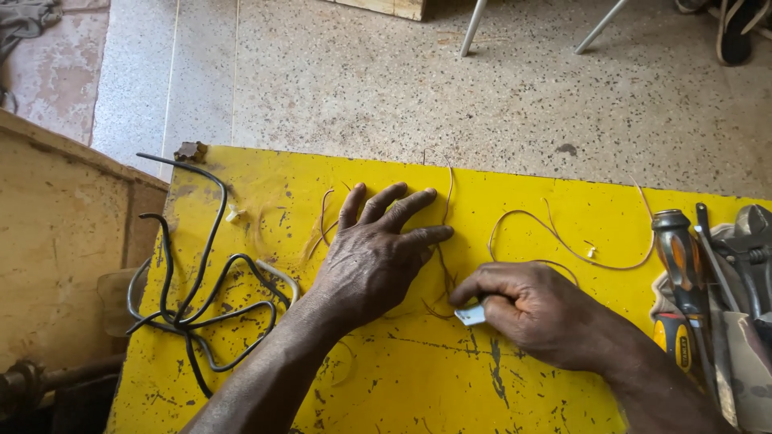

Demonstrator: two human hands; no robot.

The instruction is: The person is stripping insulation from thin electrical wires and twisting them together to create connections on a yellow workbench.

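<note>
Two hands, left (pixel 371 257) flat on thin wires (pixel 441 265), right (pixel 531 309) pinching one blade (pixel 471 315)

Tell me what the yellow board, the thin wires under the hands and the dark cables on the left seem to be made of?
The yellow board looks like painted wood or sheet metal: its paint is chipped with dark scratches, so I cannot tell which. The thin wires look like bare copper, reddish and hair-fine. The dark cables seem rubber or plastic sheathed, matte and smoothly bent. The left hand presses the wires flat; the right hand pinches a small pale, probably plastic piece.
</note>
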